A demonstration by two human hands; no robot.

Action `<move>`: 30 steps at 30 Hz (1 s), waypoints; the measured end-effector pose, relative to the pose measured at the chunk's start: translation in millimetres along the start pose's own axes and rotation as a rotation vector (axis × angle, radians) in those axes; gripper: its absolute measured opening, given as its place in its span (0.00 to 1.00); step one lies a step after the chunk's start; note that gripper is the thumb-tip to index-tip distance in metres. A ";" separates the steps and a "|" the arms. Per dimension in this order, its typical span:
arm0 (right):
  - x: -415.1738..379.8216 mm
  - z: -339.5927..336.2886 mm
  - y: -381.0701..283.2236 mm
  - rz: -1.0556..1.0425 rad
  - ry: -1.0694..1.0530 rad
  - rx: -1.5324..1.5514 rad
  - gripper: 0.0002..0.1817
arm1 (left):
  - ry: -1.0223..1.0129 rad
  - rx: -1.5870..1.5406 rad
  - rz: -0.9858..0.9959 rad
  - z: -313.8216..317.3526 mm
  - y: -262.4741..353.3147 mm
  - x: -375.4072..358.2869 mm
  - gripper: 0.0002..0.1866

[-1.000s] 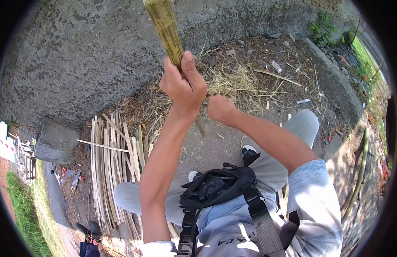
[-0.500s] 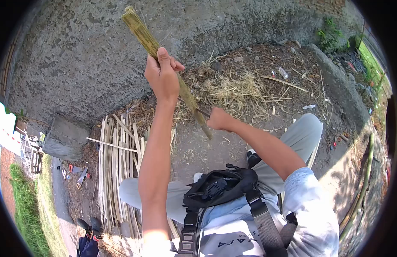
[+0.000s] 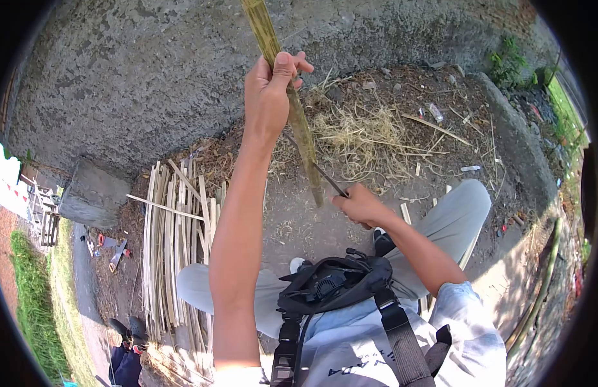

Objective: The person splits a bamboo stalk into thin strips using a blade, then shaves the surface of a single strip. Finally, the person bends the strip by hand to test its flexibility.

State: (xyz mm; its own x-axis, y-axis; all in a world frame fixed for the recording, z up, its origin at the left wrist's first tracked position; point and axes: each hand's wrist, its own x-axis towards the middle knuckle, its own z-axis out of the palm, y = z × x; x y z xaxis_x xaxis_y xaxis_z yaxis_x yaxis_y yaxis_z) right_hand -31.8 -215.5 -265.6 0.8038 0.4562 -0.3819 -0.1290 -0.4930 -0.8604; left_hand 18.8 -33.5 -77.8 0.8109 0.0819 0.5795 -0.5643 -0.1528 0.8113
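My left hand [image 3: 268, 100] is closed around a long greenish-yellow bamboo strip [image 3: 303, 132], thumb lying along its face. The strip slants down toward the ground, its upper end running out of view at the top. In my right hand [image 3: 363, 206] is the handle of a knife [image 3: 331, 180] with a thin dark blade. The blade passes behind the lower part of the strip, and its far tip shows on the strip's left side, below my left wrist.
A heap of pale shavings [image 3: 360, 138] lies by the rough wall [image 3: 150, 77]. Many split bamboo strips [image 3: 173, 251] are stacked on the left, near a concrete block [image 3: 92, 197]. Farther left are a saw [image 3: 119, 254] and another person's shoes [image 3: 128, 330]. A plastic bottle [image 3: 435, 112] lies at right.
My left hand and the bamboo strip have shifted right and upward, the strip now steeper. My right hand has moved down and right with the knife, showing more blade.
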 end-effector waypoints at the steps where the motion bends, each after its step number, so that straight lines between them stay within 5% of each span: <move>1: -0.6 -0.7 5.3 0.032 -0.015 0.046 0.24 | -0.012 -0.007 0.020 2.4 -3.0 2.7 0.20; 9: -6.1 0.1 26.7 0.017 0.062 -0.117 0.28 | 0.008 0.020 0.032 -5.1 -10.3 12.6 0.21; 15: 0.8 -14.9 2.9 -0.373 0.334 -0.167 0.26 | 0.084 0.000 0.104 -18.9 -22.9 14.0 0.22; 18: -3.9 -38.7 -45.0 -0.364 0.221 -0.432 0.24 | 0.018 -0.085 0.048 -11.3 -15.8 7.4 0.22; 22: 15.4 -30.6 -84.1 -0.427 0.349 -0.340 0.23 | -0.022 -0.077 -0.063 32.7 -1.2 -3.5 0.22; 30: 3.1 -20.6 -81.3 -0.499 0.483 -0.304 0.25 | 0.064 -0.029 -0.057 2.7 -7.0 4.0 0.21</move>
State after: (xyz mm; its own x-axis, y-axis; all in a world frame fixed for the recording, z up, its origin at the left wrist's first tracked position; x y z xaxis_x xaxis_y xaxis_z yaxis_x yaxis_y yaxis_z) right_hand -6.9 -189.3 -189.8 0.8990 0.3380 0.2785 0.4261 -0.5278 -0.7348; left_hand 26.4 -34.7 -81.3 0.8309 0.1529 0.5349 -0.5222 -0.1172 0.8447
